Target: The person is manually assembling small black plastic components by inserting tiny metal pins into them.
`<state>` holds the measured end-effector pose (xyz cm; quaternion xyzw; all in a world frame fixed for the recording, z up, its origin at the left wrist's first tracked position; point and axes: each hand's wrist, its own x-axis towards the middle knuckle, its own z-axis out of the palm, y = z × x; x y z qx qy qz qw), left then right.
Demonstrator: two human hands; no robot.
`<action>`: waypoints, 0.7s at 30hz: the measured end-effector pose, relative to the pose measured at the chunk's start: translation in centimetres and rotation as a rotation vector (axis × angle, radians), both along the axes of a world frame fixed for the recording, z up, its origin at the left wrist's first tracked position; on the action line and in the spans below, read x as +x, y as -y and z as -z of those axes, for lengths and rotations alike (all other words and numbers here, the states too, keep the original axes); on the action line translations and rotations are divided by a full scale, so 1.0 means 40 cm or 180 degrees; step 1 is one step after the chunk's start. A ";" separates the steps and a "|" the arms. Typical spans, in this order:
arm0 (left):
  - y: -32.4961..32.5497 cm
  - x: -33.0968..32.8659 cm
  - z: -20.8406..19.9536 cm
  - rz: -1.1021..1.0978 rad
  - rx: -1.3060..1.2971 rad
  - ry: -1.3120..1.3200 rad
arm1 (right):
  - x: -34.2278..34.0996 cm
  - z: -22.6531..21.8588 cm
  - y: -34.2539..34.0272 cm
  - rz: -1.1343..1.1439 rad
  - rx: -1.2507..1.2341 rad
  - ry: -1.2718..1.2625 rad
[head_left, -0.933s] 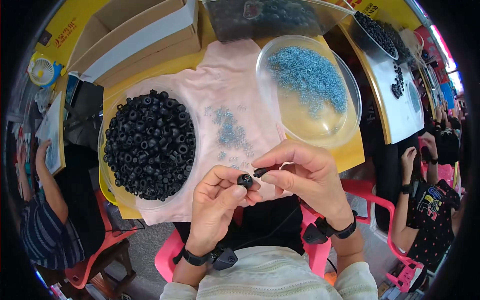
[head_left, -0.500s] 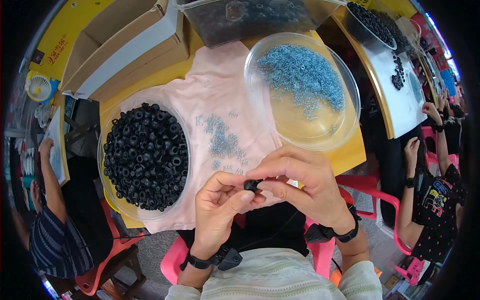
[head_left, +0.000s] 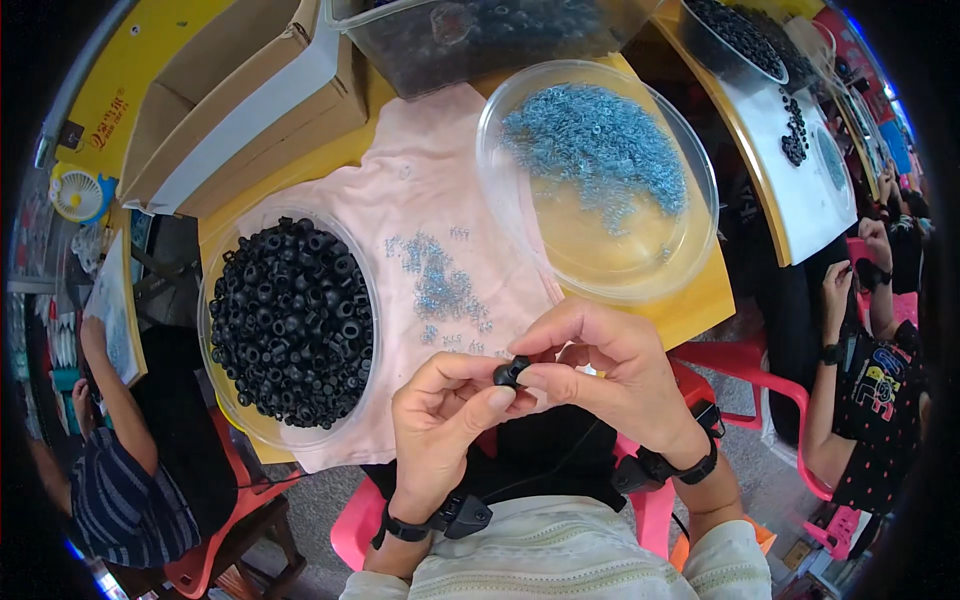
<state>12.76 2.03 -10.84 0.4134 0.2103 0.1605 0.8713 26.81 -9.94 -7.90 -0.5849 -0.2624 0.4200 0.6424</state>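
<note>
Close in front of me, both hands pinch one small black cord lock [head_left: 510, 374]. My left hand [head_left: 440, 400] grips it from the left between thumb and fingertips. From the other side, the thumb and forefinger of my right hand [head_left: 605, 370] close on it. Whether a spring sits inside cannot be made out. Just beyond my hands, loose small metal springs [head_left: 440, 280] lie scattered on a pink cloth [head_left: 410, 150]. At left, a round clear tub [head_left: 377, 340] is heaped with black plastic cord lock parts [head_left: 290, 320]. A round clear tray [head_left: 600, 260] at right holds a pile of bluish springs [head_left: 600, 140].
An open cardboard box [head_left: 240, 110] stands at the far left of the yellow table [head_left: 690, 300]. Behind the cloth is a clear bin [head_left: 480, 50] of dark parts. People sit at neighbouring tables left and right. A pink chair [head_left: 750, 370] stands to the right.
The view has shifted slightly. Both hands keep hold of the cord lock, and its upper part shows more between the right fingertips. The co-worker's hands at right have moved.
</note>
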 end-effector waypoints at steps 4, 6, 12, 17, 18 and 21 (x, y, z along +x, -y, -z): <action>-0.004 -0.009 0.008 0.0229 -0.0522 0.0004 | -0.005 -0.002 0.010 -0.0042 0.0172 0.0027; -0.004 -0.011 0.012 0.0337 -0.0825 0.0127 | -0.004 -0.010 0.016 -0.0097 0.0195 0.0025; 0.005 -0.034 0.005 0.0461 -0.1015 0.0214 | -0.015 -0.003 0.031 -0.0142 0.0316 0.0169; 0.014 -0.060 0.009 0.0394 -0.1007 0.0301 | -0.037 -0.002 0.034 -0.0183 0.0414 0.0410; 0.016 -0.066 0.008 0.0395 -0.1011 0.0304 | -0.042 -0.001 0.035 -0.0176 0.0431 0.0496; 0.022 -0.076 -0.001 0.0294 -0.0909 0.0238 | -0.057 0.000 0.034 -0.0125 0.0483 0.0590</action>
